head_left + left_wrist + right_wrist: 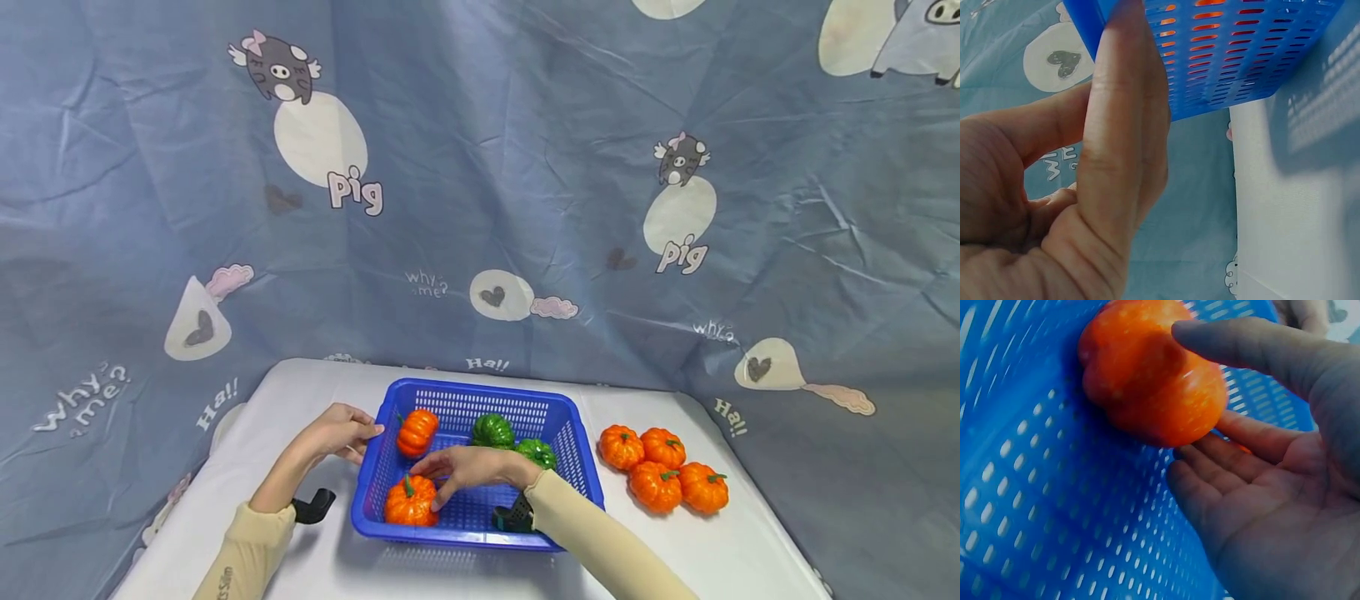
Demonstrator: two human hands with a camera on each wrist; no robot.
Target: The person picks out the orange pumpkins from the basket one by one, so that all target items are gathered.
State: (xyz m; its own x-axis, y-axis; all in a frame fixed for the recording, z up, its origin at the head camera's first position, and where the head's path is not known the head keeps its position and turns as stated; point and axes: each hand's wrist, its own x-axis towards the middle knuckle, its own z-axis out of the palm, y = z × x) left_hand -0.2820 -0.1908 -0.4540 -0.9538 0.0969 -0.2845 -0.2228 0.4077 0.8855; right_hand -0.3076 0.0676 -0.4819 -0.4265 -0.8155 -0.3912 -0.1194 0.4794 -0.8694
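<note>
A blue slotted basket [577,442] stands in the middle of the white table. Inside it lie two orange pumpkins [411,502] [417,432] and two green ones [492,430] [537,452]. My left hand [366,442] holds the basket's left rim, the thumb [1122,125] lying along the rim of the basket [1235,56]. My right hand [429,487] reaches into the basket at the near orange pumpkin [1147,375]. Its thumb [1254,347] arches over the pumpkin and its relaxed fingers [1222,469] lie beside it on the basket floor [1054,506].
Several orange pumpkins [663,471] sit in a cluster on the table [750,542] right of the basket. A blue cloth printed with pigs [480,208] hangs behind and around the table. The table's edges fall away at left and right.
</note>
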